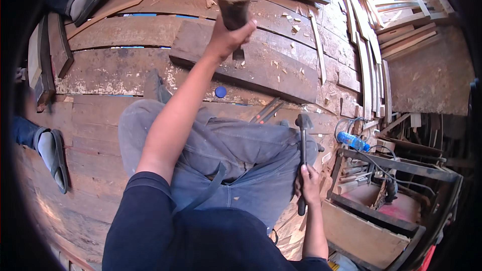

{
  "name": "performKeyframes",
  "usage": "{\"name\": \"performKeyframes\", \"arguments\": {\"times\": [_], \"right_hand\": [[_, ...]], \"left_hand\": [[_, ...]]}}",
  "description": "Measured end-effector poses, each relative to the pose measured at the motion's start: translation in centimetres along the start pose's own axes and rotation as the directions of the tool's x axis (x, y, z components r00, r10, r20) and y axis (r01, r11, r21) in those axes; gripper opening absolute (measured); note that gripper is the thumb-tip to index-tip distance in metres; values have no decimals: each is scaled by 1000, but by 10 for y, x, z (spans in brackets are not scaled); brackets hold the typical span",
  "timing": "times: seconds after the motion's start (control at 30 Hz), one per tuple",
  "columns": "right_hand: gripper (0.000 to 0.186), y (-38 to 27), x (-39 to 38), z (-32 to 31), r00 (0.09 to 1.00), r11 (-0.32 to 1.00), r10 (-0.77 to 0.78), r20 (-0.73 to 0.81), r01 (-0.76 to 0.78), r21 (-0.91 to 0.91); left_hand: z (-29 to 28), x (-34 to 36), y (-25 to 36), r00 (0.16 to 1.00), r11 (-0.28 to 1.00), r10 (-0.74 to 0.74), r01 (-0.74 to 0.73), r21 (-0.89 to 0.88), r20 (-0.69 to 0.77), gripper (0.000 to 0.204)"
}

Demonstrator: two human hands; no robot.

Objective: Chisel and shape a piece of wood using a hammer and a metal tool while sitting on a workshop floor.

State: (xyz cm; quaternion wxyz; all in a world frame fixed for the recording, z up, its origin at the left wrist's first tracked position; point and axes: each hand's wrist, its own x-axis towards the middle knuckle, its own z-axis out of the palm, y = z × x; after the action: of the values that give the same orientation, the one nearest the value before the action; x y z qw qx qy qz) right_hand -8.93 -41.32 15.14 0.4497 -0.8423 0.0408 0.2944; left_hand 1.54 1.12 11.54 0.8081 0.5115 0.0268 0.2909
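Note:
Raised over a thick wooden beam (196, 52), my left hand (223, 40) is closed round a club-shaped dark wooden piece (234, 12). Its broad, pale, worn round end points up and away from me, and a narrow dark end shows below my fingers. My right hand (310, 183) grips a hammer (303, 145) by its black handle beside my right knee, with the metal head upward. Two slim tools with orange-red ends (266, 111) lie between the beam and my legs. A round blue cap (220, 92) rests on the floorboards near my left forearm.
Wood chips (296, 28) litter the beam and planks. Long strips of wood (364, 65) lie at the right. A blue bottle (354, 141) and a cable sit by a metal-framed stand (401, 163). At the left are another person's sandalled feet (52, 158). Gaps run between the floorboards.

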Motion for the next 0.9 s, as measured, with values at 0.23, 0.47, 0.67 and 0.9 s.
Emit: {"name": "performKeyframes", "arguments": {"times": [0.23,0.47,0.67,0.9], "right_hand": [[27,-13,15,2,996,978,67,51,-75,193],[27,-13,14,1,997,965,58,42,-67,252],[28,-10,16,0,997,960,61,43,-70,273],[28,-10,16,2,997,961,57,48,-68,268]], "left_hand": [[14,0,27,992,991,127,-126,-36,8,19],[-10,6,34,979,942,157,-188,277,130,17],[-14,1,9,997,973,-39,23,228,66,13],[-19,2,-17,990,899,118,-138,415,75,23]]}}
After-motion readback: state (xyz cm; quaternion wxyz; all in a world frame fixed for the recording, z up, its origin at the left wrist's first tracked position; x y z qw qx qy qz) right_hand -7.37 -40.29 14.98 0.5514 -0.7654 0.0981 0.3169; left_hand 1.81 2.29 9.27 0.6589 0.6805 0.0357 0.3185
